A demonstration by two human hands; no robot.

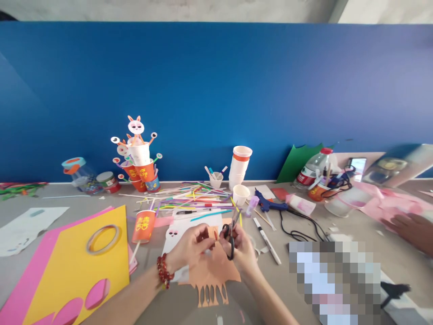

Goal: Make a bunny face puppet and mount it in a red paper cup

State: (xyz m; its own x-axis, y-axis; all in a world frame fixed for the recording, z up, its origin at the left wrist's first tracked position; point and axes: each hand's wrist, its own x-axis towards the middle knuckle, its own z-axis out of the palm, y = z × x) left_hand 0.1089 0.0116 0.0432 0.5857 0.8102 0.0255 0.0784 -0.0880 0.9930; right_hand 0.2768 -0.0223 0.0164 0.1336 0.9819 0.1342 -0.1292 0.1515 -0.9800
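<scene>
Scissors [233, 223] in right hand [241, 249]

1. Scissors [232, 225]: black handles.
2. Cut-out paper sheet [214, 270]: pale orange.
3. Beaded bracelet [164, 271]: dark red.
4. Foreground paper cup [143, 226]: orange-red, yellow double-happiness characters.
5. Partition [216, 90]: deep blue.
6. Large card sheet [77, 253]: plain yellow.
7. Glue gun [270, 204]: dark blue.
8. Tabletop [176, 309]: grey.

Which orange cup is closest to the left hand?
The frontmost orange cup, to the left of that left hand; the other orange cups sit farther back, nearer the blue wall.
</scene>
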